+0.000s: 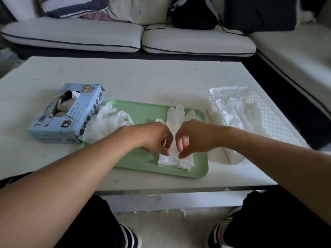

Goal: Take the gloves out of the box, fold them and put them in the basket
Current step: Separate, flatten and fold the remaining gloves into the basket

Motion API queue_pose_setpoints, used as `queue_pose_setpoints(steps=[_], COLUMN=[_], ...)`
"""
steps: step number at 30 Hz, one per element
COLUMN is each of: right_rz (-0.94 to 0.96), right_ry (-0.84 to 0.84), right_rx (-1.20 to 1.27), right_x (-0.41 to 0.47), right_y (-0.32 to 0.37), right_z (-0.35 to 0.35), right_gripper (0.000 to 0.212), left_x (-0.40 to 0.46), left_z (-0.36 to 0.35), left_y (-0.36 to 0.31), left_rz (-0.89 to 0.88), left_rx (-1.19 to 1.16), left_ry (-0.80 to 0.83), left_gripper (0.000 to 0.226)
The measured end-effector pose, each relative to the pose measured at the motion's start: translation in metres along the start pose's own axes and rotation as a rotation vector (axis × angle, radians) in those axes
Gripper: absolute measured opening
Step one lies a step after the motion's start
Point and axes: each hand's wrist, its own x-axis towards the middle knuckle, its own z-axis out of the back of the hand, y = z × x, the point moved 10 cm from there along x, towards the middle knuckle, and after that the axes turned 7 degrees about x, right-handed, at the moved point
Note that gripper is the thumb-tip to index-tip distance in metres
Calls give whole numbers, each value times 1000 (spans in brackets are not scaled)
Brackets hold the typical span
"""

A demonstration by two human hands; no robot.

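A white glove (176, 120) lies stretched out on the green tray (143, 111), its fingers pointing away from me. My left hand (155, 136) and my right hand (193, 136) meet over its cuff end, and each pinches the glove with curled fingertips. A heap of loose white gloves (105, 124) rests on the tray's left end against the light blue glove box (71, 115), whose torn top shows more gloves inside. The white perforated basket (265, 119) stands at the right and holds several white gloves.
All of this sits on a white low table (143, 81). A white sofa (107, 38) with cushions and a black bag (193, 13) runs behind the table and down the right side. My knees and shoes show below the table's front edge.
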Motion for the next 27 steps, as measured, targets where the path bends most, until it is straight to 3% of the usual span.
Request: queue_pose_setpoints(steps=[5, 9, 13, 15, 17, 20, 24, 27], right_rz=[-24, 6, 18, -6, -69, -53, 104, 272], right_ry=[-53, -168, -124, -68, -20, 35, 20, -3], right_rx=[-11, -76, -145, 61, 359, 700, 1109, 1223], right_x=[6, 0, 4, 8, 7, -4, -25, -40], right_y=[-15, -18, -12, -17, -27, -30, -19, -8], right_z=[-33, -36, -39, -30, -16, 7, 55, 83], right_gripper=[35, 19, 14, 12, 11, 11, 16, 34], left_x=[-11, -16, -12, -8, -4, -7, -19, -27], left_z=[-13, -22, -27, -25, -15, 20, 67, 93], left_y=[-6, -3, -6, -10, -13, -5, 2, 0], left_rz=[13, 15, -12, -35, -51, -46, -143, -161], left_rx=[-9, -23, -35, -27, -82, -357, -1008, -1316], left_ry=[75, 72, 14, -53, -171, -329, -384, -471], left_gripper=[18, 32, 49, 55, 35, 14, 49, 35])
